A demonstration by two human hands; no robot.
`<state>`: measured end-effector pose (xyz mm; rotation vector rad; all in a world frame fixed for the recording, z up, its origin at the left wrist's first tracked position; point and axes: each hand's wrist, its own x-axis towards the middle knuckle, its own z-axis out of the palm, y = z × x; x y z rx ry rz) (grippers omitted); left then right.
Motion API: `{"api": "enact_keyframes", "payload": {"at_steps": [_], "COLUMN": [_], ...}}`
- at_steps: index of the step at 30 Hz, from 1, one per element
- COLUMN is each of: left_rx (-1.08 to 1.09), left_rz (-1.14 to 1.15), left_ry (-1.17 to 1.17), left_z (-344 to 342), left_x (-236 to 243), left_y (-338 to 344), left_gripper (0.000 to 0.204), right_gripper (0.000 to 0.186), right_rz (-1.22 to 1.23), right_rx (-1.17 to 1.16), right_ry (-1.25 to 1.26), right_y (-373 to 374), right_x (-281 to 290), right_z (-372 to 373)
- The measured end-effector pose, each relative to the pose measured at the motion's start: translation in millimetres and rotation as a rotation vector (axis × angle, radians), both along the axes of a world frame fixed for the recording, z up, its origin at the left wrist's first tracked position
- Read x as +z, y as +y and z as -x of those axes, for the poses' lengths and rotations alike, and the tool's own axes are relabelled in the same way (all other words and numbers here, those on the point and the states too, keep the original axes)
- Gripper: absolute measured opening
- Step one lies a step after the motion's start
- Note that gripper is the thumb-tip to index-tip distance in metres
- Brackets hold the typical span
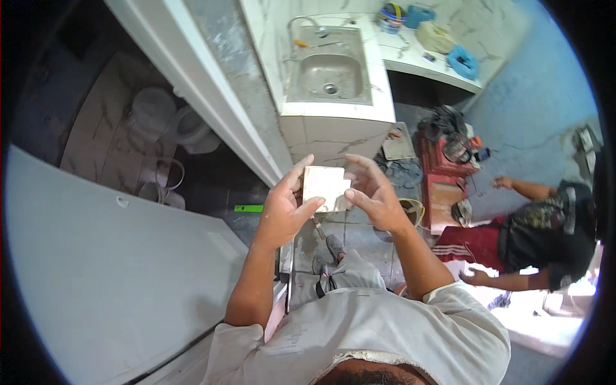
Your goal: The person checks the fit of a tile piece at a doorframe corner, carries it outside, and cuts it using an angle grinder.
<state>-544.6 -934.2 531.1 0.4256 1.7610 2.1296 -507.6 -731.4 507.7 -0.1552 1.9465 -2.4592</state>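
Sink (314,76) beyond flat piece (323,186); door (128,256) left, person (545,231) right.

1. Left forearm (253,279) rises from the lower left of centre, elbow bent.
2. Left hand (282,208), mid-frame, grips with its thumb (312,206) in front, index finger (300,169) pointing upward.
3. Right forearm (414,253) slants up leftward from lower right of centre.
4. Right hand (377,199) faces its partner, fingers bent inward, thumb tip pressed leftward.
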Motion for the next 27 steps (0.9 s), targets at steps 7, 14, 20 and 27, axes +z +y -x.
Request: {"api": "enact_keyframes", "payload": {"at_steps": [7, 14, 20, 27], "left_rx": [-0.341, -0.494, -0.662, -0.825], "left_rz": [-0.214, -0.163, -0.126, -0.212], "left_ry": [0.051, 0.121, 0.182, -0.066], "left_z": [-23.1, -39.7, -65.3, -101.6], "left_x": [9.9, -0.2, -0.2, -38.6], "left_y": [61.6, 147.4, 233.0, 329.8], "left_gripper": [0.089, 0.071, 0.060, 0.051], "right_gripper": [0.058, 0.062, 0.059, 0.056], "right_rz": [0.508, 0.679, 0.690, 0.589], "right_rx": [-0.127, -0.373, -0.569, -0.815], "right_ry": [-0.094, -0.044, -0.030, 0.044], "right_y": [25.5, 78.8, 140.7, 210.6], "right_x": [7.4, 12.8, 17.8, 2.9], "right_z": [-65.6, -126.4, -176.1, -240.3]}}
